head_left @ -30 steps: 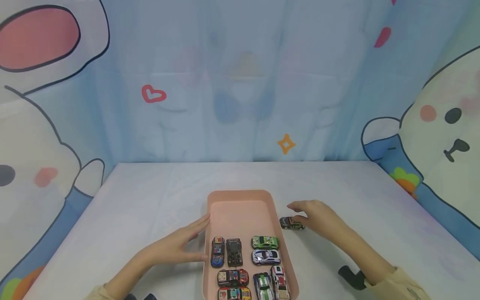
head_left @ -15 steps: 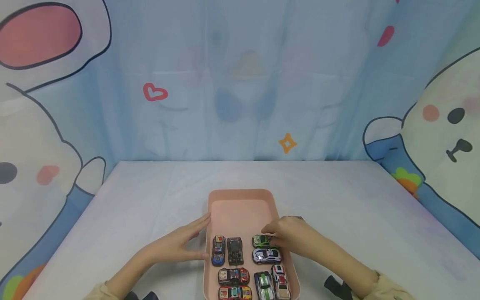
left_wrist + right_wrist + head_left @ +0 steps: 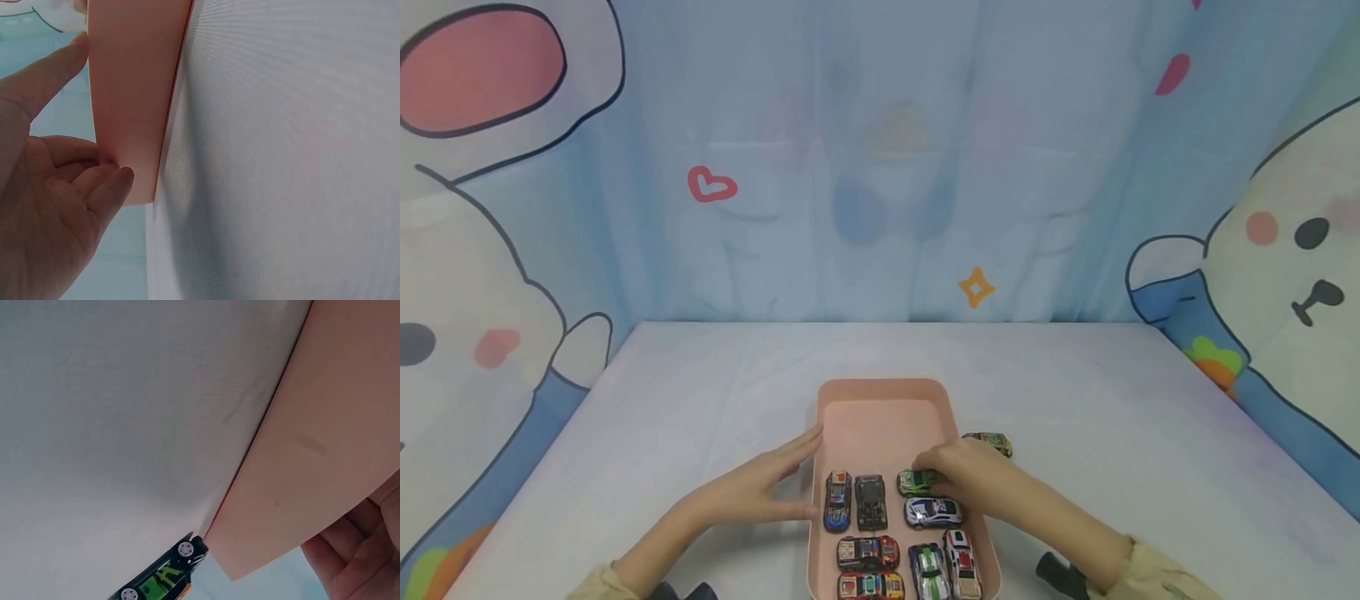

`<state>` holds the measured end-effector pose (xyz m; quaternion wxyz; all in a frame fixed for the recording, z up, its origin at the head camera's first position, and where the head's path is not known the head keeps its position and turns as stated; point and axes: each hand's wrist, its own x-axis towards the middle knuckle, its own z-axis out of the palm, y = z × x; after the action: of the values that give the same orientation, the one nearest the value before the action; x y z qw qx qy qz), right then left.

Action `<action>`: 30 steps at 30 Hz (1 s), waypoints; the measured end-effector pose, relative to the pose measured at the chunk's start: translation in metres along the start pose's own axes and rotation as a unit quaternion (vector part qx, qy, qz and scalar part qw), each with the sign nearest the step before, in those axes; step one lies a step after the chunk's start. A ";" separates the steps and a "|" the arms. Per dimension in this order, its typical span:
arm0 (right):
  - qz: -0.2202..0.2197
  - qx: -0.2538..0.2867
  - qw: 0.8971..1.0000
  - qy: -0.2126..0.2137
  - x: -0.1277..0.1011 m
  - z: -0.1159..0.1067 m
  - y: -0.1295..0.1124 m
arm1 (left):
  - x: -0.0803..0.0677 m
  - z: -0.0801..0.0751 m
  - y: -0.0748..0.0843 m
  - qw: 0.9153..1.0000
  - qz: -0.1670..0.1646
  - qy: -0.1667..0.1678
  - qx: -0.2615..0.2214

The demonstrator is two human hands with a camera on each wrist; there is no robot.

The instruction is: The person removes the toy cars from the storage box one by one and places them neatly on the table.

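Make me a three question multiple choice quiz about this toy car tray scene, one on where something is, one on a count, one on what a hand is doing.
1. Where is the lone dark toy car?
A. On the table just right of the pink tray
B. Inside the tray's far end
C. Under the left hand

2. How many toy cars lie inside the tray?
A. Four
B. Eight
C. Twelve

3. What is the left hand doing?
A. Gripping a car
B. Resting flat against the tray's left wall
C. Lifted clear of the table

Answers: 1 A, the car sits on the white cloth outside the right rim. 2 B, the head view shows two columns of four. 3 B, straight fingers touch the tray's outer wall in the left wrist view, while the right hand is at the green car.
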<state>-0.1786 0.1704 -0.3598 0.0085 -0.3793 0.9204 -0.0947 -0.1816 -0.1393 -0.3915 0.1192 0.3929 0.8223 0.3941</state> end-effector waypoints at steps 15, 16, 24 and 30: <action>0.002 0.008 0.997 0.072 0.000 -0.028 0.001 | -0.001 0.000 0.005 1.000 -0.001 0.002 -0.004; 0.007 0.011 0.997 0.078 -0.002 -0.032 0.004 | -0.001 0.000 0.005 1.000 -0.001 0.002 -0.005; 0.065 0.010 0.992 0.106 -0.026 -0.048 0.032 | -0.001 0.000 0.005 1.000 -0.001 0.001 -0.012; 0.086 0.001 0.993 0.085 -0.045 -0.045 0.050 | -0.001 0.001 0.004 1.000 -0.006 0.002 -0.013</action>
<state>-0.1856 0.2439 -0.3272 -0.0612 -0.2898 0.9467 -0.1266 -0.1782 -0.1377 -0.3897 0.1246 0.3860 0.8197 0.4046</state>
